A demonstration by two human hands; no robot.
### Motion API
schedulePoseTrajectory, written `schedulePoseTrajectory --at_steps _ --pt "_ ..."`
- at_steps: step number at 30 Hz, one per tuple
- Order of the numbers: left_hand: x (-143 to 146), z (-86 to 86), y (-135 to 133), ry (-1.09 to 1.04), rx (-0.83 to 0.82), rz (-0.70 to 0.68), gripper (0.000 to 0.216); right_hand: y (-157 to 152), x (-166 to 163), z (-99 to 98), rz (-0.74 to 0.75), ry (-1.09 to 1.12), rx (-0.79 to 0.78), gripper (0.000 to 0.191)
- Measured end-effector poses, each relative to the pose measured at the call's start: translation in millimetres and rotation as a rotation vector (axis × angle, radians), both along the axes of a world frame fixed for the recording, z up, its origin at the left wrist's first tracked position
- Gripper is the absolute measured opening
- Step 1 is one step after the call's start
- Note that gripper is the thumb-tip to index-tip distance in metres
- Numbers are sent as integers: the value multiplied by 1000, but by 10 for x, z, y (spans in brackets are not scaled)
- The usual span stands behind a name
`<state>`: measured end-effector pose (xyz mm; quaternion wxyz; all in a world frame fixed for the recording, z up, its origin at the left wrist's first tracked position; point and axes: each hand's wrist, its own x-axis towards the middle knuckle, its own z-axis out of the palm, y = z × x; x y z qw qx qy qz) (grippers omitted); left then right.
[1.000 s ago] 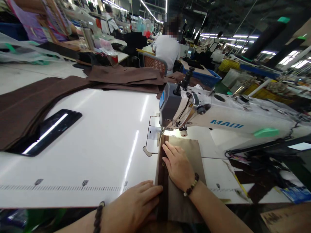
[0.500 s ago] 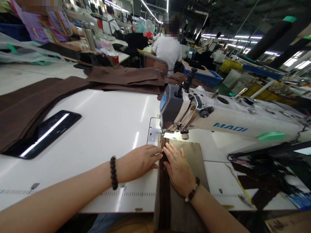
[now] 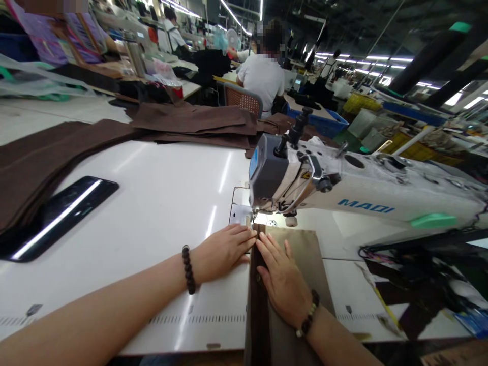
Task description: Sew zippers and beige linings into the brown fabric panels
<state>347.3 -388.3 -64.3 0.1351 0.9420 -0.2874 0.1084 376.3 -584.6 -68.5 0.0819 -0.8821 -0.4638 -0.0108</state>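
Observation:
A long dark brown strip (image 3: 259,300) lies along the left side of a khaki fabric piece (image 3: 305,249), below the needle area of a sewing machine (image 3: 282,178). My left hand (image 3: 224,251) rests at the strip's left edge, fingers stretched out and close together, fingertips on the strip. Flat on the fabric lies my right hand (image 3: 284,282), its fingers extended and the thumb apart. The fingertips of both hands almost meet just in front of the presser foot. The fabric's near end hangs over the table edge.
Brown fabric pieces (image 3: 194,119) are stacked along the back and left of the white table (image 3: 152,213). A black phone-like slab (image 3: 64,213) lies at left. Dark scraps (image 3: 412,300) lie at right. A seated person (image 3: 263,76) works beyond the table.
The view has shifted slightly. My left wrist has moved a little to the right, and its fingertips are slightly closer to the presser foot. My right hand stays flat on the fabric.

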Motion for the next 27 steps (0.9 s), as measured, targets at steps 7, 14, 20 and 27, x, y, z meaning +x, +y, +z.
schedulePoseTrajectory --at_steps 7,14,20,27 --pt "12 -3 1 8 14 18 37 0 32 1 1 2 2 47" --pt "50 -11 12 7 13 44 42 39 156 32 15 58 12 48" --pt "89 9 23 26 17 78 45 89 254 66 28 88 17 48" --pt "123 5 5 38 16 106 45 106 302 75 16 98 -15 49"
